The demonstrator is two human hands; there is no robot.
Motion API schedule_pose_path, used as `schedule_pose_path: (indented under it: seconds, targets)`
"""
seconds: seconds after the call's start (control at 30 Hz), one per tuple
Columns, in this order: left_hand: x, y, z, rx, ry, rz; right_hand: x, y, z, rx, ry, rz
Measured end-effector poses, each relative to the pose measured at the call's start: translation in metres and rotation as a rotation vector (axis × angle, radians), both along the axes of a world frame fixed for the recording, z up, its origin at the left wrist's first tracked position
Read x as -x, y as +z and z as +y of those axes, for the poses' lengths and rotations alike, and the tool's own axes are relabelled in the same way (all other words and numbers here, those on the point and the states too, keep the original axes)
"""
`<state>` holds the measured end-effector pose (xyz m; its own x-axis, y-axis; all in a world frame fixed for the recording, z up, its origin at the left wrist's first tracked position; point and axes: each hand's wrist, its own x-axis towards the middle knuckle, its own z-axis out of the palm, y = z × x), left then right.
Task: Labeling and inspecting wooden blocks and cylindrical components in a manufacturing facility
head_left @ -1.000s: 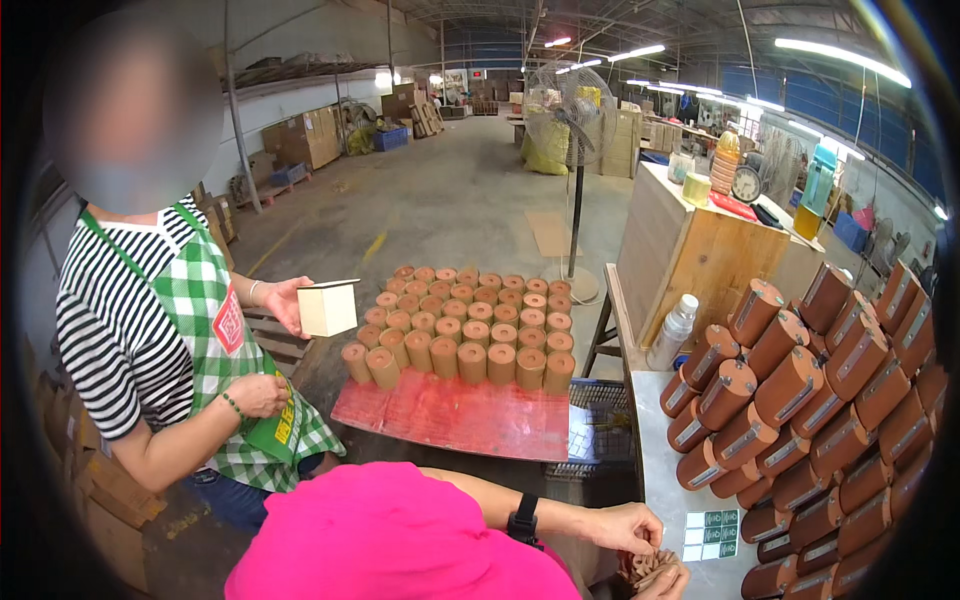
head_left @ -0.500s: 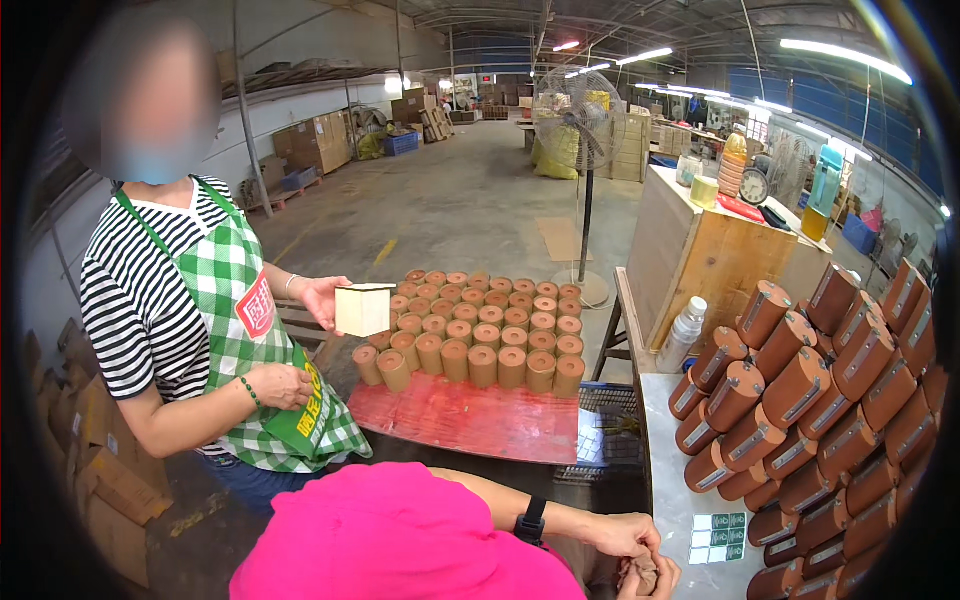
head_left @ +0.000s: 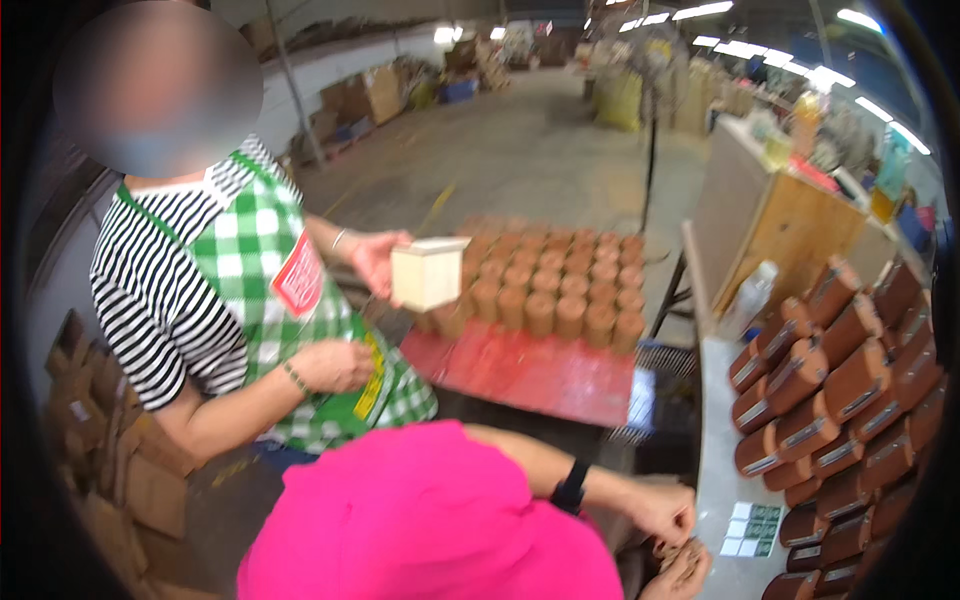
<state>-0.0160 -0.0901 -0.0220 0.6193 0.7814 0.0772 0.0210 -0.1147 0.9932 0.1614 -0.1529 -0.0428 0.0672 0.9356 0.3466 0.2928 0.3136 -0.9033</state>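
My left hand (head_left: 662, 512), with a dark band on its wrist, has its fingers curled together at the lower right; what they pinch is hidden. Just below, my right hand (head_left: 683, 578) is closed on a crumpled brown piece (head_left: 678, 556), cloth or paper, I cannot tell which. My left fingers meet its upper side. Beside my hands, a sheet of green and white labels (head_left: 752, 530) lies on the grey table (head_left: 715, 440). My pink sleeve (head_left: 420, 520) fills the lower middle. To the left, a person in a green checked apron (head_left: 240, 260) holds a pale wooden box (head_left: 428, 274).
Rows of brown cylinders (head_left: 540, 312) stand on a red board (head_left: 530, 372) beyond my arm. Brown cylinders with metal strips (head_left: 808, 372) are stacked on the table at right. A clear bottle (head_left: 755, 290) stands beside a wooden cabinet (head_left: 790, 235). Cardboard (head_left: 150, 490) lies at lower left.
The whole view has swung, so the scene sits further right and is blurred. My hands stay close together around the brown piece. The other person still holds the box.
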Motion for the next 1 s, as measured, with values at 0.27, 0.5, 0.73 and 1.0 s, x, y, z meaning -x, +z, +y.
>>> schedule_pose_path:
  seconds: [0.27,0.5,0.73,1.0]
  targets:
    - [0.008,0.010,-0.014,0.141,0.134,-0.034,0.011,0.035,-0.011,0.166,0.035,0.070]
    - [0.015,0.008,-0.015,-0.156,0.225,0.065,0.017,0.025,-0.014,0.152,0.191,-0.020]
    - [0.024,0.014,-0.021,-0.191,0.143,0.186,0.016,0.038,-0.018,0.228,0.281,-0.016]
    - [0.024,0.022,-0.024,-0.044,0.066,0.086,0.030,0.053,-0.022,0.234,0.110,0.029]
